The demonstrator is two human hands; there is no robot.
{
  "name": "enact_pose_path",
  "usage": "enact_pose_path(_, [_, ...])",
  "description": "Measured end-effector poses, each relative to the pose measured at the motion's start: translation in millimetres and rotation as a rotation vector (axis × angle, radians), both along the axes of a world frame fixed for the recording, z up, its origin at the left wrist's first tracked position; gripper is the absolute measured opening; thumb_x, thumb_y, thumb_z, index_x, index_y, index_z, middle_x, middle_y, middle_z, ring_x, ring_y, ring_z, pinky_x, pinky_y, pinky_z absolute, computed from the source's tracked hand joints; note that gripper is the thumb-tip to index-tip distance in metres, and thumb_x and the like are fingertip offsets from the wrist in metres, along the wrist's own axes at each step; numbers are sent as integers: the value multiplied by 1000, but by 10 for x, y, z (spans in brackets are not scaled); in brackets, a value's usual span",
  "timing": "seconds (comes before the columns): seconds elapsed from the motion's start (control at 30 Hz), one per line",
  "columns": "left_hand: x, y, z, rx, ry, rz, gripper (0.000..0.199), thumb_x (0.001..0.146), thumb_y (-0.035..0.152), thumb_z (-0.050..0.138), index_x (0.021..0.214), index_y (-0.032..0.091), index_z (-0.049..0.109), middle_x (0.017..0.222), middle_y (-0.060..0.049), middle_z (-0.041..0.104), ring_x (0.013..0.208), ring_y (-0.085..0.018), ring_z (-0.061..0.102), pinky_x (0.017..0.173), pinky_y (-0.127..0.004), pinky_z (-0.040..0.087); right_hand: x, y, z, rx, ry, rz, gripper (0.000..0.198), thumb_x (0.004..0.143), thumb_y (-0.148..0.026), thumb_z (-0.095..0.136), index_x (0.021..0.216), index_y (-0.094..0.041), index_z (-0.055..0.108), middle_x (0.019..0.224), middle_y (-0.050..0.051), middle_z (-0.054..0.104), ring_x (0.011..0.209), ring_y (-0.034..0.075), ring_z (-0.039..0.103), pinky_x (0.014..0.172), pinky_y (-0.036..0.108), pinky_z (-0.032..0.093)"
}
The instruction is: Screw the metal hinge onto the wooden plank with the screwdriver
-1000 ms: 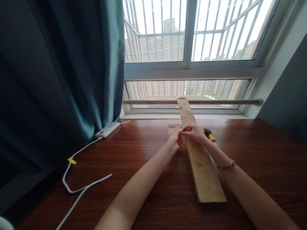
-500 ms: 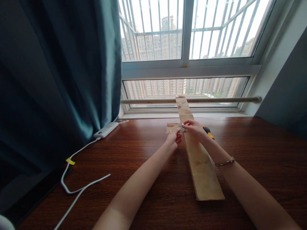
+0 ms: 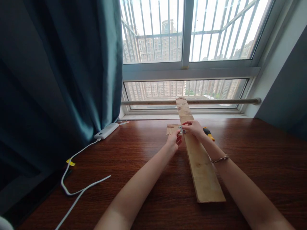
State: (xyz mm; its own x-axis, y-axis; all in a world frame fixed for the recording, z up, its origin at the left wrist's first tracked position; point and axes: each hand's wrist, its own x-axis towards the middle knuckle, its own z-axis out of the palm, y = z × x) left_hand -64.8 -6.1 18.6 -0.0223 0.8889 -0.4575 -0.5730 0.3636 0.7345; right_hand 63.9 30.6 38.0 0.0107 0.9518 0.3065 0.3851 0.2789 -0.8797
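Observation:
A long wooden plank (image 3: 203, 172) lies lengthwise, its far end reaching the window rail. Against its left side sits a short wooden board (image 3: 171, 128). What looks like a small silvery metal hinge (image 3: 181, 129) lies where the two boards meet. My left hand (image 3: 174, 139) is closed at the hinge's left side, thumb and finger pressed on it. From the right, my right hand (image 3: 193, 127) rests over the plank, fingertips pinched together at the hinge; anything between them is too small to make out. Beside that hand lies a screwdriver (image 3: 208, 134) with a black and yellow handle.
The brown wood-grain tabletop (image 3: 148, 182) carries a white power strip or power bank (image 3: 106, 131) with a white cable (image 3: 66, 188) at the left. A blue curtain (image 3: 105, 64) hangs there. A horizontal rail (image 3: 220, 101) crosses before the window.
My right fingertips have lowered slightly onto the hinge, and the right wrist has shifted a little to the left. My left hand stays nearly in place. The view has tilted slightly.

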Motion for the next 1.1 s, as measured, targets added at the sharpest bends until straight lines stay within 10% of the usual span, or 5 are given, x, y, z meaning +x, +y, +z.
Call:
enact_pose_path(0.37, [18, 8, -42, 56, 7, 29, 17, 69, 21, 73, 67, 15, 57, 53, 4, 51, 45, -5, 42, 48, -20, 30, -105, -1, -14, -80, -165, -126, 22, 60, -29, 70, 80, -20, 76, 67, 2, 71, 66, 17, 64, 56, 23, 43])
enact_pose_path(1.1, [27, 10, -51, 82, 15, 50, 22, 61, 21, 78, 68, 15, 58, 55, 4, 51, 46, -5, 42, 47, -19, 31, -186, -67, -18, 0, -346, -221, 24, 67, -40, 65, 82, -24, 76, 63, 0, 64, 61, 14, 57, 48, 23, 31])
